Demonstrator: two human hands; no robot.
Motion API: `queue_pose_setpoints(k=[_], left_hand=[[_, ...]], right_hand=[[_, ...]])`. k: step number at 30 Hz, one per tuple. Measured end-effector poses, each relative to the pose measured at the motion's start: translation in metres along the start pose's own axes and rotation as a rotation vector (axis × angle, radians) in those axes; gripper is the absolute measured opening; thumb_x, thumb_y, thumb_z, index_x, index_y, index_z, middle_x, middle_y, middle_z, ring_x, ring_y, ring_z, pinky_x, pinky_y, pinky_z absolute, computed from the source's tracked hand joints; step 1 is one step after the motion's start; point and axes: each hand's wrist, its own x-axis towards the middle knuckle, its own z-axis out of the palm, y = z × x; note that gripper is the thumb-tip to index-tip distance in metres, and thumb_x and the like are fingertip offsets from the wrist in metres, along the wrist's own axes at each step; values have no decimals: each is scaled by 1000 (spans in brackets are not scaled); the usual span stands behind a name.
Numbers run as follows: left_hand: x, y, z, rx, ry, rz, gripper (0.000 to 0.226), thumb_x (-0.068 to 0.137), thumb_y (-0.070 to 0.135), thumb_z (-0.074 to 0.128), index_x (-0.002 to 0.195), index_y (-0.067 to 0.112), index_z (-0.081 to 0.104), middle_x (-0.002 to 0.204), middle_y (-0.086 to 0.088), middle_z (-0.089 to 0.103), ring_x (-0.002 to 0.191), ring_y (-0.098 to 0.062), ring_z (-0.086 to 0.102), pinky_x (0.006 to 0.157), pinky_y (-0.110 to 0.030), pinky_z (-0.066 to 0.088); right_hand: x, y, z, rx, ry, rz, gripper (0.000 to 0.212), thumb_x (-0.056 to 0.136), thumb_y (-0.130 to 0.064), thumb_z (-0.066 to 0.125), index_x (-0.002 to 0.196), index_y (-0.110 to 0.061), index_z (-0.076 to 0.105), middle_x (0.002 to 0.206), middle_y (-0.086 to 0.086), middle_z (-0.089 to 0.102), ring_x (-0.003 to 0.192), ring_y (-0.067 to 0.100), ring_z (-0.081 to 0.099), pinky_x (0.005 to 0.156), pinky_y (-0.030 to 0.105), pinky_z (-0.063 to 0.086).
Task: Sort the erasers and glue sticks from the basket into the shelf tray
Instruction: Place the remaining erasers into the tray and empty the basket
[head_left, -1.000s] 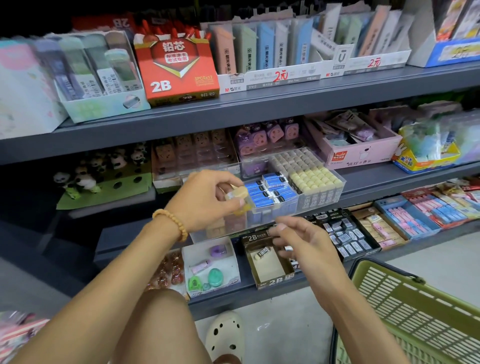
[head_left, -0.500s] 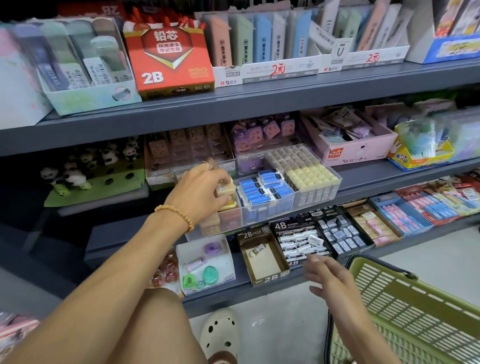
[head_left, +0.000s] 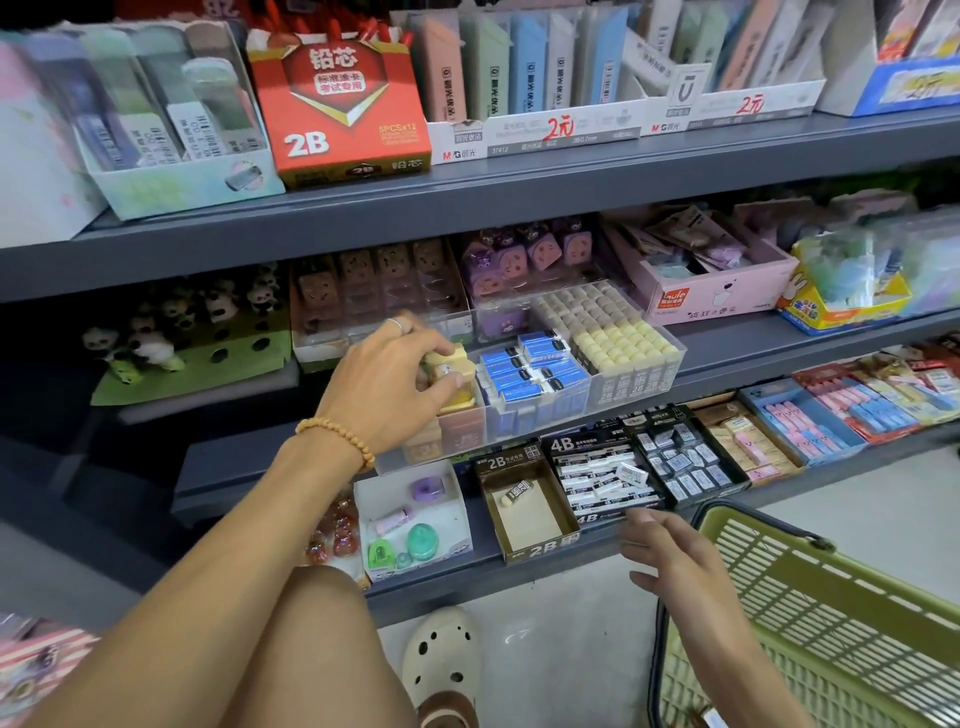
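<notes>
A clear plastic shelf tray (head_left: 631, 397) juts from the middle shelf, holding blue-sleeved erasers (head_left: 530, 371), pale yellow erasers (head_left: 621, 343) and yellow erasers at its left end. My left hand (head_left: 387, 382) reaches into that left compartment and pinches a yellow eraser (head_left: 452, 366) between thumb and fingers. My right hand (head_left: 670, 558) hovers with relaxed fingers, holding nothing, by the left rim of the green basket (head_left: 810, 618) at the lower right. The basket's contents are hidden.
Below the tray, the lower shelf carries a white box of small sharpeners (head_left: 415, 519), a nearly bare 2B box (head_left: 524, 512), a 4B eraser box (head_left: 602, 475) and more eraser packs to the right. My knee and a white clog (head_left: 441, 660) are beneath.
My left hand carried the yellow eraser from above the tray into its left compartment. My right hand dropped away from the tray front to the basket rim.
</notes>
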Motion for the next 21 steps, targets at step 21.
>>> queue_pose_setpoints(k=[21], left_hand=[[-131, 131, 155, -863, -227, -438, 15, 98, 29, 51, 109, 26, 61, 102, 8, 64, 97, -9, 61, 87, -26, 51]], right_hand=[[-25, 42, -101, -16, 125, -22, 19, 102, -31, 50, 109, -22, 65, 109, -3, 69, 100, 11, 65, 97, 43, 49]])
